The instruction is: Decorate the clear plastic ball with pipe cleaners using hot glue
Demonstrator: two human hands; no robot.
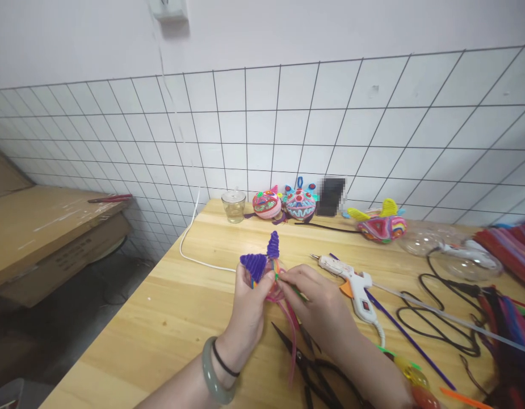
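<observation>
My left hand (247,312) is closed around a small pipe-cleaner craft ball (268,271) with two purple cone-shaped ears, held just above the wooden table (172,318). My right hand (315,301) pinches a pink pipe cleaner (290,329) against the ball's right side; the loose pink strands hang down between my hands. A green bangle and a black band sit on my left wrist.
A white glue gun (351,281) lies right of my hands, black scissors (307,360) below them. Finished colourful craft figures (283,203), a glass jar (234,205) and a phone (330,196) stand at the back. Pipe-cleaner bundles (511,244) and black cords lie right. Cardboard boxes (41,227) stand left.
</observation>
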